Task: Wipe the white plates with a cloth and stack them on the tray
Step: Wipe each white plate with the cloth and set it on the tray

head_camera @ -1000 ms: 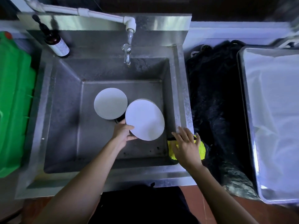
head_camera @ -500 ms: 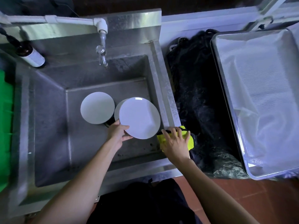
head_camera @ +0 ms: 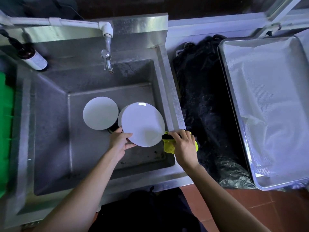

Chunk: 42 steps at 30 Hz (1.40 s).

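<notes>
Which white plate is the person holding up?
The right-hand plate, nearest the sink's right wall. The left hand grips its lower edge and it overlaps another plate beneath. The other plate, farther left, is touched by no hand.

Single head view looks steeply down, close over the sink [head_camera: 173,101]

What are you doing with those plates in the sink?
A person is getting ready to wipe plates. The left hand holds a round white plate over the steel sink, and the right hand grips a yellow cloth at the sink's edge. Another white plate waits in the sink. The lined metal tray holds no plates yet.
</notes>
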Tool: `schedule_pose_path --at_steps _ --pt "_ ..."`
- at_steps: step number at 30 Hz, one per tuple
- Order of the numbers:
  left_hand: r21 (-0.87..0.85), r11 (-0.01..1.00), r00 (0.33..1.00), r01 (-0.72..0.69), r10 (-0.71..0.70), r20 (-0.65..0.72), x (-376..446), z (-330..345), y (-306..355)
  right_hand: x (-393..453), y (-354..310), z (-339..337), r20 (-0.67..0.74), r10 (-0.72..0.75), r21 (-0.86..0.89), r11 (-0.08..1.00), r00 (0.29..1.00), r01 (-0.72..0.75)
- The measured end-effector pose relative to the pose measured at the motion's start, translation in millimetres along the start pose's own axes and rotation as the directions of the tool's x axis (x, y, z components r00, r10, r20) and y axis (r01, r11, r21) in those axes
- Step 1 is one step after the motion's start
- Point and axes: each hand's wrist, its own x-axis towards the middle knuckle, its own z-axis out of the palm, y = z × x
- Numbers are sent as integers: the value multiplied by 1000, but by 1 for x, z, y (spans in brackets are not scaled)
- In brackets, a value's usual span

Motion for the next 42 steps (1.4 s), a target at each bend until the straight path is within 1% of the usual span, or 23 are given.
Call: schedule_pose_path --at_steps 4,8,12,17,20,23,25,29,31,35,40,42 --pt "10 1000 1000 -17 17 -4 -5 -1 2 25 -25 -10 -17 -112 156 981 994 113" --pt "-22 999 999 -33 33 2 -10 -9 6 54 -59 -12 45 -212 249 949 976 195" --pt "-76 996 998 -53 54 16 -15 -22 9 71 -85 -4 76 -321 280 915 944 289" --pt "-131 989 997 -75 77 10 -20 -42 16 82 -112 1 -10 -416 291 869 909 401" --pt "-184 980 996 -80 88 31 -23 -52 20 87 -128 1 -20 -463 324 835 886 444" --pt "-232 968 993 -98 109 36 -25 -58 24 88 -137 1 -64 -462 340 824 885 454" --pt "-256 960 993 -110 120 22 -27 -60 25 89 -137 1 -78 -436 300 847 896 439" --pt "-290 948 991 -130 134 -6 -32 -60 21 88 -134 5 11 -375 190 911 927 366" --pt "-326 935 989 -140 146 -9 -34 -58 18 84 -131 8 16 -352 161 925 936 345" --pt "-407 900 986 -156 169 -6 -39 -54 14 76 -129 11 -51 -415 117 901 909 418" --pt "-414 893 981 -179 193 -8 -44 -51 19 71 -132 13 39 -356 36 934 934 355" --pt "-399 897 979 -190 203 -8 -47 -50 24 73 -131 14 46 -338 23 941 940 337"
